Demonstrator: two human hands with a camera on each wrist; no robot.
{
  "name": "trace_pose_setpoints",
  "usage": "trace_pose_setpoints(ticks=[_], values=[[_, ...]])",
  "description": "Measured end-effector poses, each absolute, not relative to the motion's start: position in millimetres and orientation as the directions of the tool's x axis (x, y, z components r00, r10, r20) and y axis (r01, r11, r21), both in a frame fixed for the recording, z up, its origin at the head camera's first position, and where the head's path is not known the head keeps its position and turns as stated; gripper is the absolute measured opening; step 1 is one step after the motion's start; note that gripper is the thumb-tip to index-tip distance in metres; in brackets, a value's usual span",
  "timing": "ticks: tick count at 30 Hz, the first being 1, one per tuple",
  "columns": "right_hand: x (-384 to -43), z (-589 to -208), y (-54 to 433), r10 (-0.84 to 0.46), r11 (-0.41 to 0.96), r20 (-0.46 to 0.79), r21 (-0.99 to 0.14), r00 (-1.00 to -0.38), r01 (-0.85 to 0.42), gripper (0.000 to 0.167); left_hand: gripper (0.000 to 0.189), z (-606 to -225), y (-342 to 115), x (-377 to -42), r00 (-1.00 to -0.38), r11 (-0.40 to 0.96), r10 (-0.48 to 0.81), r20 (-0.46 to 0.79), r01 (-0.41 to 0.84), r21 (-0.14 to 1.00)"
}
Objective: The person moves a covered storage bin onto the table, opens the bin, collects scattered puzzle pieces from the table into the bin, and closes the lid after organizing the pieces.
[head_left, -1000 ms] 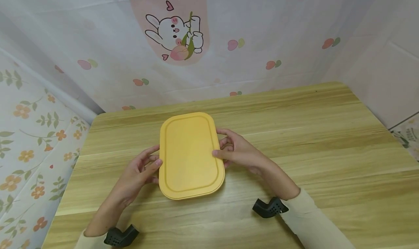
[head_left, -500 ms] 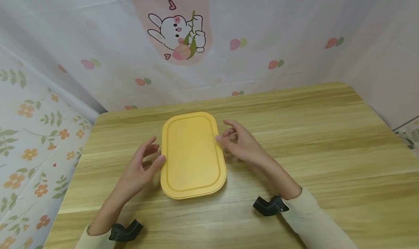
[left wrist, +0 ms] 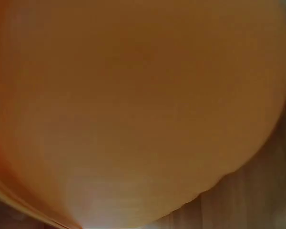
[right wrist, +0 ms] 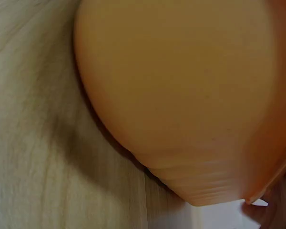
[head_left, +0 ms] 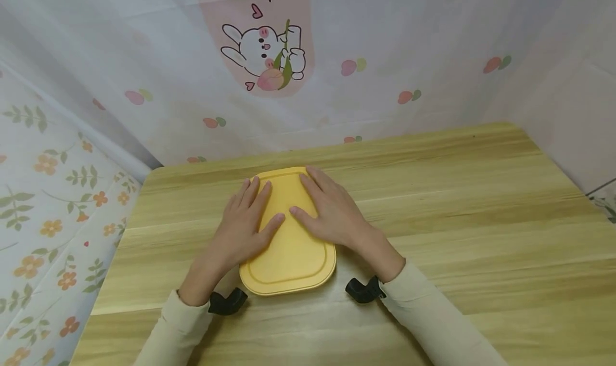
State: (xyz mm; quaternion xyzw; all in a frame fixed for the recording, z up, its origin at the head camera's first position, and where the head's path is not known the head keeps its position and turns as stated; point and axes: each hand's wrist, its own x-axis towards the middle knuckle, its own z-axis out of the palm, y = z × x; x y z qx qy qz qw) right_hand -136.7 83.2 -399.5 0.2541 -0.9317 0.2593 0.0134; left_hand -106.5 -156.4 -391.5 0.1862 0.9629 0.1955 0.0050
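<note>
A yellow rectangular food container with a rounded-corner lid lies on the wooden table, its long side pointing away from me. My left hand lies over the left part of the lid, fingers spread and pointing to the far edge. On the right part rests my right hand, its fingers also extended. The two thumbs point at each other near the lid's middle, slightly apart. Both wrist views look closely at the container's side wall, orange-brown there. At the lower right of the right wrist view, part of a hand shows beside the wall.
The wood-grain table reaches far to the right of the container. Behind it hangs a white curtain with a rabbit print. A floral cloth borders the left side. Each wrist wears a small black camera mount.
Both hands have left the container's sides, where they held it, and moved up and inward onto the lid, fingers now laid flat over it. The container has stayed in about the same place.
</note>
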Motion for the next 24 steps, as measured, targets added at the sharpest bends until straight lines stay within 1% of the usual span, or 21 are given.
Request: trace_pose_setpoints(ticks=[5,11,18,21,24], values=[[-138,-405,84,-0.463,0.714,0.147,-0.522,-0.874,-0.467,0.08,0.076,-397,-156,-107,-0.931,0.842,0.351,0.104,0.362,0.4],[-136,-408,86,-0.47,0.683,0.113,-0.582,-0.876,-0.441,0.08,0.075,-401,-155,-105,-0.934,0.83,0.34,0.107,0.352,0.433],[-134,-412,91,-0.452,0.669,0.104,-0.617,-0.886,-0.414,0.078,0.073,-405,-150,-103,-0.937,0.829,0.336,0.097,0.343,0.441],[-134,-411,94,-0.456,0.651,0.099,-0.64,-0.884,-0.407,0.077,0.073,-404,-148,-103,-0.935,0.826,0.335,0.112,0.349,0.443],[-135,-408,99,-0.452,0.621,0.1,-0.678,-0.886,-0.393,0.075,0.072,-401,-146,-105,-0.93,0.799,0.34,0.138,0.364,0.478]])
